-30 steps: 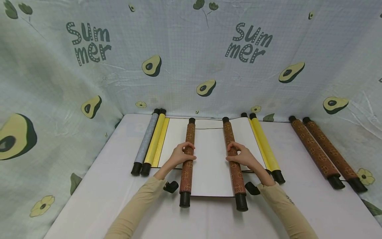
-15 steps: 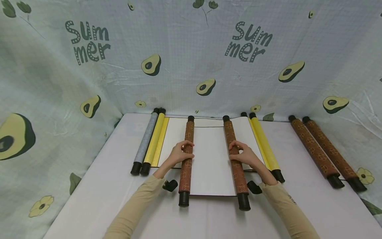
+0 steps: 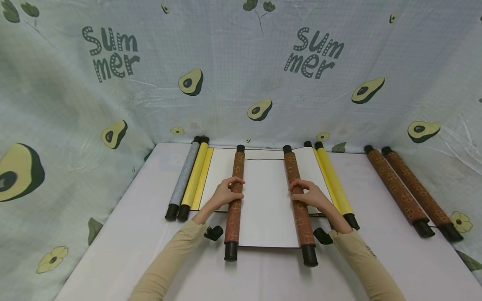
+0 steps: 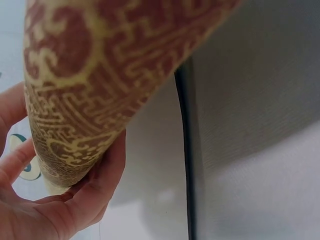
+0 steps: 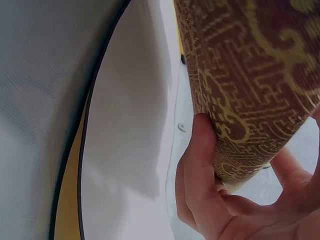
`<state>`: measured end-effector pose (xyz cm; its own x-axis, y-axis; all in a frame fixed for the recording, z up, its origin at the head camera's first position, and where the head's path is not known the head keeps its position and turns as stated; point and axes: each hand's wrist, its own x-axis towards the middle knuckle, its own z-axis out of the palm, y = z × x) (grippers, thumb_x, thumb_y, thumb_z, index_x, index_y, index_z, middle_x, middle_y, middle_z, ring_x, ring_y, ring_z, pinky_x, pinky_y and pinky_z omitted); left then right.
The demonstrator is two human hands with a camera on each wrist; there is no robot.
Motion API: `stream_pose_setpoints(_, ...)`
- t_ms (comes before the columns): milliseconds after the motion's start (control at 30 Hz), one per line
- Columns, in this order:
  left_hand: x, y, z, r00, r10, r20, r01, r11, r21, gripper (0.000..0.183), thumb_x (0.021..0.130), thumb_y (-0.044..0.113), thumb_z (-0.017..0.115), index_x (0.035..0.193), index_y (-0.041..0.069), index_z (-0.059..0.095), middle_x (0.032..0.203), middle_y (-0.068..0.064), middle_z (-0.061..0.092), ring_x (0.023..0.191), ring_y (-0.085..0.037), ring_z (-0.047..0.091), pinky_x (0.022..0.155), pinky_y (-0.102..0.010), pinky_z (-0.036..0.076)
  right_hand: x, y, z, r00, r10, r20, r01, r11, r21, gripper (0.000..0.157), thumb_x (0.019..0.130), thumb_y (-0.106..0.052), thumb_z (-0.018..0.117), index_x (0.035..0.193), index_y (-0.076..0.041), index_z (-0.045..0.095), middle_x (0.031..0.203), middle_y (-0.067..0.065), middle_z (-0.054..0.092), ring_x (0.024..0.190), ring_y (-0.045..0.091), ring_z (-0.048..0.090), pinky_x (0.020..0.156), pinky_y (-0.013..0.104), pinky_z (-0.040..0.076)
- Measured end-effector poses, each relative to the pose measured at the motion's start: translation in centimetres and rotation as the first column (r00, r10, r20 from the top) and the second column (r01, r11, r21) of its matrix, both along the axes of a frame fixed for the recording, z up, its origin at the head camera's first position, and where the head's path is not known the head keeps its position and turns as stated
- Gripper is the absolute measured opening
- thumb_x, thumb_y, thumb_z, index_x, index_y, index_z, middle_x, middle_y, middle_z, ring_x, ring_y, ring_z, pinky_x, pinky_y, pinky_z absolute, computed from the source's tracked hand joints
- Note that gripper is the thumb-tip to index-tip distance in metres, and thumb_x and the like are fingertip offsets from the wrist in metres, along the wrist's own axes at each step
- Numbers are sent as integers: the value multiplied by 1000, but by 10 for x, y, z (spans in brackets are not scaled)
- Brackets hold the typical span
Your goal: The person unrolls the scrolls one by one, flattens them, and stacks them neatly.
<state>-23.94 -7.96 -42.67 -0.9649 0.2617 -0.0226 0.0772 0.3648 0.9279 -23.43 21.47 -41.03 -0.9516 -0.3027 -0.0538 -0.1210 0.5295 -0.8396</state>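
Observation:
A scroll with brown patterned rolls and black end knobs is partly unrolled, its blank white sheet stretched between the two rolls. My left hand grips the left brown roll, thumb and fingers curled round its middle. On the other side my right hand holds the right brown roll the same way. In the left wrist view the gold-patterned roll fills the top, fingers wrapped under it. The right wrist view shows the other roll between thumb and fingers.
Beneath lies another white sheet with a yellow roll at its right. A yellow roll and a grey roll lie at the left. Two brown rolls lie far right. A printed curtain backs the table.
Both hands have kept their grip while the rolls moved slightly apart, the right one shifting right and the left one a little left. More white sheet shows between them.

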Motion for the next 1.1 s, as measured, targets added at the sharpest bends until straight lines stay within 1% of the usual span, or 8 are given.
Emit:
stream_pose_setpoints(167, -1, -1, 0, 1000, -14, 11, 14, 1000, -1, 39, 73, 1, 64, 112, 3, 57, 115, -19, 52, 84, -21, 44, 56, -26, 44, -1, 0, -2, 999, 14, -34, -15, 1000, -18, 23, 77, -8, 63, 98, 1, 58, 98, 15, 54, 78, 22, 44, 68, 31, 37)
stream_pose_setpoints(367, -1, -4, 2, 998, -25, 55, 23, 999, 26, 37, 75, 2, 63, 112, 3, 57, 111, -22, 52, 80, -20, 48, 53, -25, 46, -1, 1, -3, 998, 10, -56, -11, 1000, -7, 26, 74, -10, 69, 94, 1, 56, 92, 12, 54, 78, 21, 45, 67, 30, 38)
stream_pose_setpoints(600, -1, -5, 1, 997, -29, 75, 27, 999, 32, 37, 76, 6, 62, 113, 3, 56, 109, -22, 52, 77, -19, 49, 51, -26, 45, -2, 5, -3, 998, 2, -65, -1, 1000, 26, 23, 75, -7, 66, 95, -1, 56, 99, 14, 54, 79, 21, 44, 69, 30, 37)
stream_pose_setpoints(733, 0, -6, 2, 997, -27, 69, 25, 999, 19, 36, 77, 6, 61, 112, 3, 57, 107, -22, 53, 75, -18, 47, 52, -26, 44, 0, 7, -2, 999, -17, -48, 19, 999, 29, 22, 76, -8, 63, 96, -2, 57, 104, 15, 54, 81, 23, 43, 64, 30, 37)
stream_pose_setpoints(833, 9, -7, 14, 998, -33, 57, 33, 999, 8, 35, 78, 3, 59, 113, -1, 56, 107, -26, 53, 73, -17, 46, 54, -25, 43, 1, 9, -2, 999, -29, -33, 30, 1000, 10, 21, 77, -8, 62, 96, -2, 58, 104, 17, 54, 78, 24, 42, 57, 30, 37)
stream_pose_setpoints(967, 22, -6, 33, 999, -43, 33, 43, 999, -2, 34, 78, 1, 57, 112, -5, 54, 107, -28, 52, 72, -16, 45, 55, -24, 42, 1, 11, -2, 999, -26, -31, 26, 1000, -7, 20, 78, -8, 61, 96, -1, 57, 104, 18, 53, 76, 24, 41, 54, 30, 37)
stream_pose_setpoints(1000, 23, -6, 35, 999, -43, 28, 43, 999, -5, 33, 78, 1, 57, 111, -6, 54, 107, -28, 52, 73, -16, 45, 56, -24, 41, 1, 11, -3, 999, -27, -34, 27, 1000, -7, 20, 78, -8, 61, 95, -1, 57, 104, 18, 53, 76, 24, 41, 54, 30, 37)
stream_pose_setpoints(1100, 21, -5, 32, 999, -41, 8, 41, 999, -15, 32, 78, 3, 61, 108, -6, 55, 106, -27, 53, 76, -19, 47, 58, -23, 41, 1, 11, -4, 999, -31, -36, 31, 1000, -2, 19, 78, -8, 61, 95, -1, 57, 103, 18, 53, 76, 24, 41, 55, 30, 37)
